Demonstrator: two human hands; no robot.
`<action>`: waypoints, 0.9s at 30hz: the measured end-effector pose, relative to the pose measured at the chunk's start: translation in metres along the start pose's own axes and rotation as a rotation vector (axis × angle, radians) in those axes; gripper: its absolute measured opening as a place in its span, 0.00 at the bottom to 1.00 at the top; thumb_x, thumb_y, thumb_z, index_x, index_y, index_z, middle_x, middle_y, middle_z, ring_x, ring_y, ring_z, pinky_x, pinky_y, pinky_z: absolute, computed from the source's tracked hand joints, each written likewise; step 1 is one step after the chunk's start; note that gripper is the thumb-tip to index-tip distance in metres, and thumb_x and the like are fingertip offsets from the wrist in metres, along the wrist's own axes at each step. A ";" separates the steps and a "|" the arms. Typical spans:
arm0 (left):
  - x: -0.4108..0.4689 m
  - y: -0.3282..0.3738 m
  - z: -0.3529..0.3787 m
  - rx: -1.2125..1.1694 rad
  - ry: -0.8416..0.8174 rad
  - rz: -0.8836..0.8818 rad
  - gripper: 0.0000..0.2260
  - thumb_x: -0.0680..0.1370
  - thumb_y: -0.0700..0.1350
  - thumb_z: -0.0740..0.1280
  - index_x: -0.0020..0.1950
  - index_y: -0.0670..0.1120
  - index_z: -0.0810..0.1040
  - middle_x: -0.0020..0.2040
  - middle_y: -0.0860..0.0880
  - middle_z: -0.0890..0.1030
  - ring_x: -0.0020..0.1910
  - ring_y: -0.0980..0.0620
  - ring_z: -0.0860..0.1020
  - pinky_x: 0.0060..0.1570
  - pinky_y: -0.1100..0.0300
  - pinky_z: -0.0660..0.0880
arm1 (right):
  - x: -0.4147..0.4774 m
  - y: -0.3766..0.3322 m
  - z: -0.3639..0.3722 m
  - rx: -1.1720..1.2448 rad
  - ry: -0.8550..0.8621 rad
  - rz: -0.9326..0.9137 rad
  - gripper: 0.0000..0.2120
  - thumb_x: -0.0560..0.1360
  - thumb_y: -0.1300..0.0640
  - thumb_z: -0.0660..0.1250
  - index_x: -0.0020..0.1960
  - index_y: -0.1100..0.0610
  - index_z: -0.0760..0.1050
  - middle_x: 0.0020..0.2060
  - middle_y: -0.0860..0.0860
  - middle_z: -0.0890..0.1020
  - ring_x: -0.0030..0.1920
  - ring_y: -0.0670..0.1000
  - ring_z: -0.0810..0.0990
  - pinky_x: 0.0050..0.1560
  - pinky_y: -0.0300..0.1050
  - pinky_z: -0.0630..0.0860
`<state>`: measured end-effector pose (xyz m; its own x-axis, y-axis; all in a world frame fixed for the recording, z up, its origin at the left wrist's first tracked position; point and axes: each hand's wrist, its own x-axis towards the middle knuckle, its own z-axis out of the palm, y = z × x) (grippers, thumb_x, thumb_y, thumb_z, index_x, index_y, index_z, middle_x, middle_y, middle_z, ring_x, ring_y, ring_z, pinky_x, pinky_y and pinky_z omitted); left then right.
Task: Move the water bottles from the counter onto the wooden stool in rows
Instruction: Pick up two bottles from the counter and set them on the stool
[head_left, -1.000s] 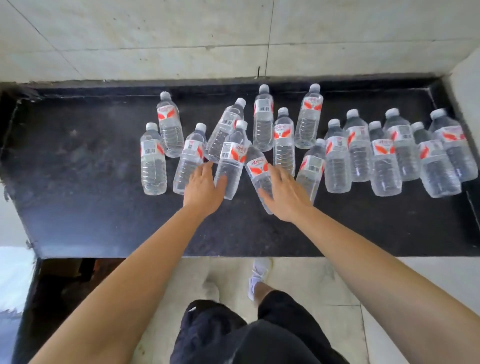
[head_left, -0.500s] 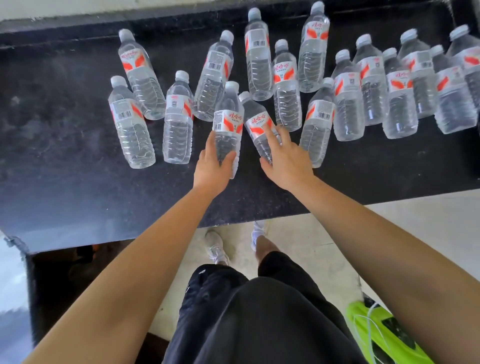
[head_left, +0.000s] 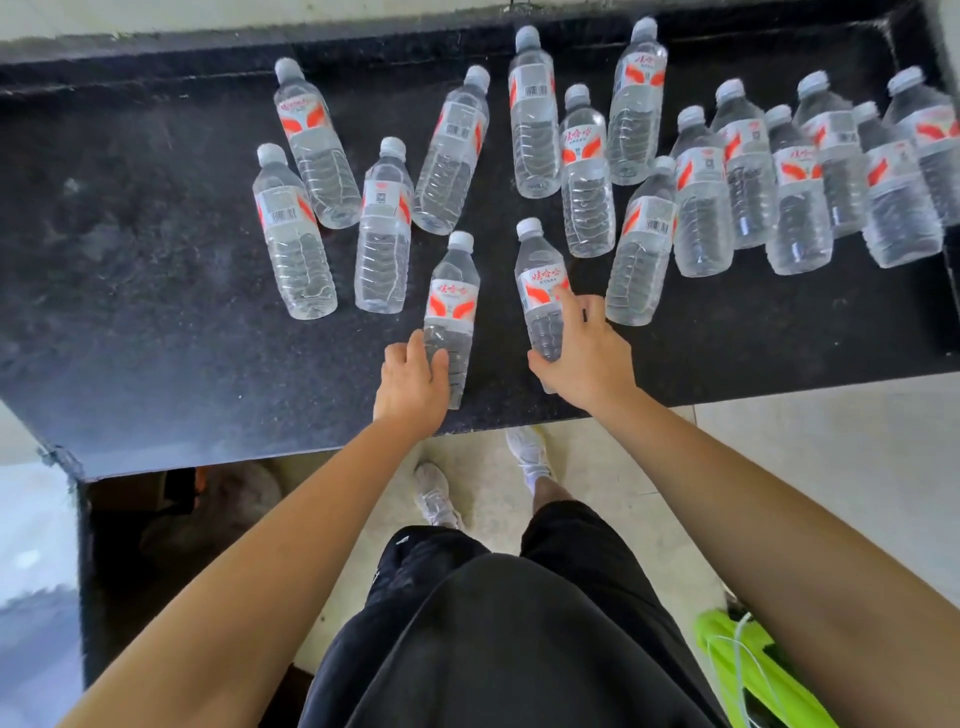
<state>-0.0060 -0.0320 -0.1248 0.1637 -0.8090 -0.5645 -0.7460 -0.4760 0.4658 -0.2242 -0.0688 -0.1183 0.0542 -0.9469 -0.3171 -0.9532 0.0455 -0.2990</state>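
Gripping with both hands at the black tabletop (head_left: 156, 338).
Our left hand (head_left: 413, 384) curls its fingers (head_left: 397, 359) round the left water bottle (head_left: 451, 306), our right hand (head_left: 584, 358) round the right water bottle (head_left: 540, 280).

The person wears loose black shorts (head_left: 509, 639) of matte, softly creased cloth, with a small white mark (head_left: 402, 540) on the left leg. On the feet are pale whitish-grey sneakers, the left shoe (head_left: 436, 499) and the right shoe (head_left: 530, 454), with a white sock (head_left: 535, 480) showing above the right one. The left forearm (head_left: 291, 535) and the right forearm (head_left: 727, 493) are bare.
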 end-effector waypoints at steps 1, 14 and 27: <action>0.001 -0.002 -0.002 0.016 0.021 -0.018 0.23 0.85 0.55 0.52 0.77 0.46 0.62 0.72 0.41 0.66 0.69 0.41 0.68 0.66 0.43 0.68 | 0.004 0.000 -0.001 -0.013 -0.009 0.001 0.41 0.73 0.38 0.71 0.77 0.52 0.56 0.67 0.55 0.67 0.63 0.56 0.76 0.56 0.49 0.78; 0.060 0.052 0.001 0.095 0.127 -0.145 0.38 0.74 0.71 0.60 0.75 0.48 0.61 0.68 0.45 0.71 0.66 0.42 0.72 0.62 0.42 0.74 | 0.072 -0.010 -0.004 0.071 -0.095 0.166 0.39 0.76 0.32 0.61 0.76 0.56 0.59 0.66 0.55 0.75 0.63 0.59 0.77 0.56 0.56 0.75; 0.014 0.064 -0.049 -0.131 0.459 -0.078 0.25 0.75 0.64 0.66 0.64 0.50 0.73 0.50 0.50 0.82 0.49 0.45 0.81 0.47 0.53 0.75 | 0.048 -0.031 -0.072 0.361 0.075 -0.027 0.32 0.69 0.40 0.75 0.68 0.50 0.70 0.56 0.48 0.83 0.56 0.54 0.82 0.53 0.49 0.78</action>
<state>-0.0197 -0.0905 -0.0692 0.5060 -0.8238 -0.2556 -0.6375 -0.5568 0.5326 -0.2136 -0.1387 -0.0593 0.0428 -0.9693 -0.2420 -0.7849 0.1173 -0.6084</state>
